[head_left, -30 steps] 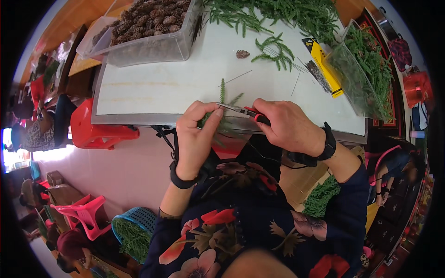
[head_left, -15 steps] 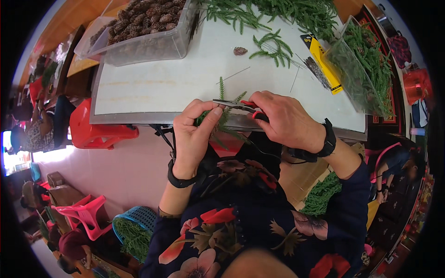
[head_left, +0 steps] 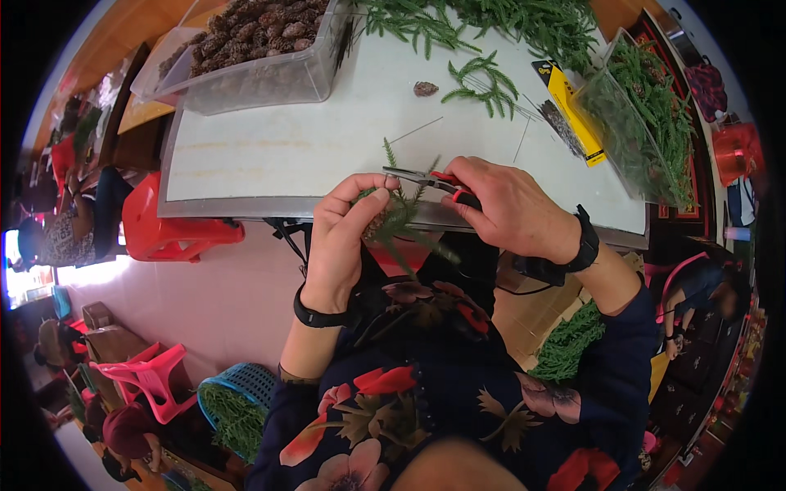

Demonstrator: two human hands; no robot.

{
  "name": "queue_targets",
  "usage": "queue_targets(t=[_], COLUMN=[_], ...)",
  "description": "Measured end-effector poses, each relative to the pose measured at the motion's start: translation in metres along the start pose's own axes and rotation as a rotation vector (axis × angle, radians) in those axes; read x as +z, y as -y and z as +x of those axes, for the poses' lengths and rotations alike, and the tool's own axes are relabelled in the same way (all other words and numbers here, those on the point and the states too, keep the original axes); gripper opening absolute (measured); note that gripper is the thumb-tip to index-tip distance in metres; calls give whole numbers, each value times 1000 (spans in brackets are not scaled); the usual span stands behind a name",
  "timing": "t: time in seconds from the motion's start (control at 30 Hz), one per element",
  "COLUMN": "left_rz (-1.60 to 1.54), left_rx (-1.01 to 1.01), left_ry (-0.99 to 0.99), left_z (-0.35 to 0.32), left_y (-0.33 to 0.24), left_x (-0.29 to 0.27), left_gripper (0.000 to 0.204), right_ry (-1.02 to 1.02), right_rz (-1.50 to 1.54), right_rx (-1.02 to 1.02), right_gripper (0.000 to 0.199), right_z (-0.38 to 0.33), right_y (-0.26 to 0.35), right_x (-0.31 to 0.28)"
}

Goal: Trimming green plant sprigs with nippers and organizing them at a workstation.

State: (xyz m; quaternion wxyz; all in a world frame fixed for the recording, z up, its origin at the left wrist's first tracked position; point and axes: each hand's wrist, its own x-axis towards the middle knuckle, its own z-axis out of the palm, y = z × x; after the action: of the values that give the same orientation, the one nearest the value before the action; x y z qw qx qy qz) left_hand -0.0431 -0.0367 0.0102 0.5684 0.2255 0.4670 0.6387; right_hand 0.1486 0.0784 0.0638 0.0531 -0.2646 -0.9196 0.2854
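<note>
Over the table's near edge, my left hand pinches a green artificial pine sprig. A brown pine cone shows partly beneath its thumb, against the sprig. My right hand is closed round the red-and-black handles of needle-nose pliers. Their jaws point left and reach the tip of my left index finger; whether they grip anything there is too small to tell. On the white tabletop beyond lie a thin wire, a single pine cone and a looped green sprig.
A clear bin of pine cones stands at the far left. More green sprigs are heaped at the back. To the right are a yellow package and a clear box of greenery. A red stool stands left of the table.
My left hand has turned a little, and more of the pine cone shows under the thumb. The pliers and right hand have shifted slightly right, and the sprig has swung with the left hand.
</note>
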Motion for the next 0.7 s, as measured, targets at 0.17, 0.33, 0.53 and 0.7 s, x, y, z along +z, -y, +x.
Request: queue_targets(t=[0.17,0.33,0.53,0.7], left_rz=[-160,-270,-149,95], left_rx=[-88,-202,-164,15], left_ry=[86,190,124,10], left_z=[2,4,2,3], left_y=[-5,-8,-3,1], left_x=[-4,-5,-1,-1], left_gripper=[13,12,12,12], right_ry=[-69,-108,22,98], right_rz=[29,-26,-27,131], right_rx=[-103,-195,-78,54], right_gripper=[32,36,29,23], right_z=[0,6,4,0], right_y=[-9,-8,-8,-4], right_x=[5,-2,-2,-6])
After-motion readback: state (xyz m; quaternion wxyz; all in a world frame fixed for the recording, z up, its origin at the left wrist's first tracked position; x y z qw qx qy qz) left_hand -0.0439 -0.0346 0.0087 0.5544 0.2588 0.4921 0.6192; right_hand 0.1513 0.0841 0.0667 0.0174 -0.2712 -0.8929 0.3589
